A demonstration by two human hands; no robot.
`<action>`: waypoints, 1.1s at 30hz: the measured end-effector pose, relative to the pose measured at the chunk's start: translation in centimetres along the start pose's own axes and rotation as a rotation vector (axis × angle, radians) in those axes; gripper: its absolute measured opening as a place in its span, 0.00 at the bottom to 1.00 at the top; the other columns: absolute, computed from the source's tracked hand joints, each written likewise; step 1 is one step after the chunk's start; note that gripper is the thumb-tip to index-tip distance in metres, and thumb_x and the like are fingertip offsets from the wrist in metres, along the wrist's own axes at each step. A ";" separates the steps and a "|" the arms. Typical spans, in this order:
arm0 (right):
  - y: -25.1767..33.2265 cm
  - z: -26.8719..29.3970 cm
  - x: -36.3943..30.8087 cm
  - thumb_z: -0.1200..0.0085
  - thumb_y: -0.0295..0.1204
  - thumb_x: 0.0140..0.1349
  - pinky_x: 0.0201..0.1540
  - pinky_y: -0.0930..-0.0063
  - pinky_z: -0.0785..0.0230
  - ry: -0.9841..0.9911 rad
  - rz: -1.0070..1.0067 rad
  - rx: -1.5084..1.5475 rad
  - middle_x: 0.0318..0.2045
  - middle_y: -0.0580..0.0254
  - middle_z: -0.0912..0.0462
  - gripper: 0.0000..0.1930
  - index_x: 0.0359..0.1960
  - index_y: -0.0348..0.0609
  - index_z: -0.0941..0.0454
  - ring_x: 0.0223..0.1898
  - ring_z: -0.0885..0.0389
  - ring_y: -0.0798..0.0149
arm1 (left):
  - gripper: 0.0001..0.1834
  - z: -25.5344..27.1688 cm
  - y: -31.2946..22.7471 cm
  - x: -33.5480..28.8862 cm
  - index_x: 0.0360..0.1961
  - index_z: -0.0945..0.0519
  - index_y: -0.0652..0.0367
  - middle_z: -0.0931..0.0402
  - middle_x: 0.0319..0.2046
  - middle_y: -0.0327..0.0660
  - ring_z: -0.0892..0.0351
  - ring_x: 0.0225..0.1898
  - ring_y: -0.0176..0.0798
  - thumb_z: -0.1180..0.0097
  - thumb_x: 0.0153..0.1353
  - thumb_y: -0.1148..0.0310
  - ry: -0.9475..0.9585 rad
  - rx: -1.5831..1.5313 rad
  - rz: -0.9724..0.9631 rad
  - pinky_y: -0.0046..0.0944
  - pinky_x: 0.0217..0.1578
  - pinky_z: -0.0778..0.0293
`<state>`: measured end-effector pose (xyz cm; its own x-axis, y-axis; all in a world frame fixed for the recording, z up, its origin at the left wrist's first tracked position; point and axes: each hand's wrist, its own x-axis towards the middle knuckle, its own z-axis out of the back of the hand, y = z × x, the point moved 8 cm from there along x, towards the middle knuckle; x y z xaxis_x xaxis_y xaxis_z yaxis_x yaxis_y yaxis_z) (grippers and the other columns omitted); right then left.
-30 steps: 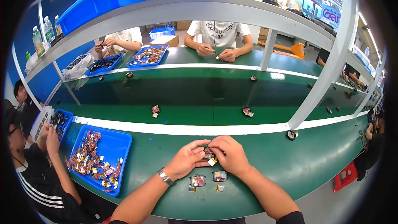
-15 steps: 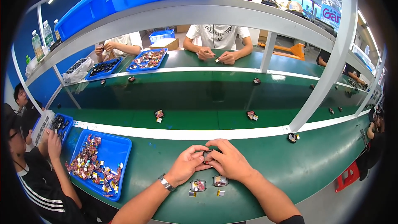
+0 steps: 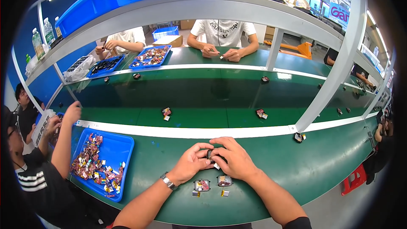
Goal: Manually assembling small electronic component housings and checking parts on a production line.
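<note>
Left hand [image 3: 189,163] and right hand [image 3: 231,160] pinch a dark case [image 3: 209,154] — battery [image 3: 216,166] protrudes just below the grip; turning the case could snag it and tear it loose.

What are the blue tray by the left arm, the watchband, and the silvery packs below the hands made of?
Blue tray: likely moulded plastic, smooth with rounded corners. Watchband: probably polished metal, silvery and shiny. Silvery packs: perhaps foil-wrapped, judging by their flat metallic faces; too small to be sure.

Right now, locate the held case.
In the head view, lower centre: the held case sits between the left hand and right hand, beyond two cases.
</note>
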<state>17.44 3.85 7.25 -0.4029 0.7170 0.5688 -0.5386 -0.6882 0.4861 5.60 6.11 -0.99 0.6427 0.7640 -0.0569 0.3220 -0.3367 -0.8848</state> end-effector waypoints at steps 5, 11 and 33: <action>-0.6 -0.3 -0.3 0.40 0.26 0.57 0.55 0.62 0.30 0.115 -0.078 0.146 0.53 0.58 0.24 0.05 0.35 0.42 0.19 0.57 0.28 0.54 | 0.19 -0.3 0.0 -0.2 0.59 0.35 0.60 0.26 0.53 0.45 0.25 0.57 0.39 0.51 0.67 0.79 0.012 -0.042 0.031 0.44 0.58 0.25; -0.4 0.2 -0.6 0.38 0.27 0.55 0.54 0.62 0.30 0.106 -0.095 0.136 0.53 0.60 0.24 0.06 0.35 0.43 0.18 0.57 0.28 0.55 | 0.17 -0.4 0.4 0.1 0.57 0.34 0.58 0.26 0.52 0.44 0.24 0.56 0.38 0.52 0.68 0.78 -0.016 -0.017 0.022 0.43 0.57 0.24; -1.5 -0.9 -1.6 0.35 0.27 0.53 0.56 0.64 0.32 -0.071 -0.234 0.196 0.51 0.63 0.20 0.07 0.35 0.45 0.15 0.55 0.25 0.56 | 0.13 0.5 0.7 0.0 0.54 0.32 0.57 0.25 0.52 0.44 0.23 0.54 0.39 0.51 0.70 0.73 -0.030 -0.102 0.013 0.40 0.53 0.23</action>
<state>18.20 3.79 4.97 -0.2278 0.8538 0.4680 -0.4551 -0.5183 0.7240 5.44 6.14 -1.85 0.6265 0.7750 -0.0829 0.3844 -0.3997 -0.8322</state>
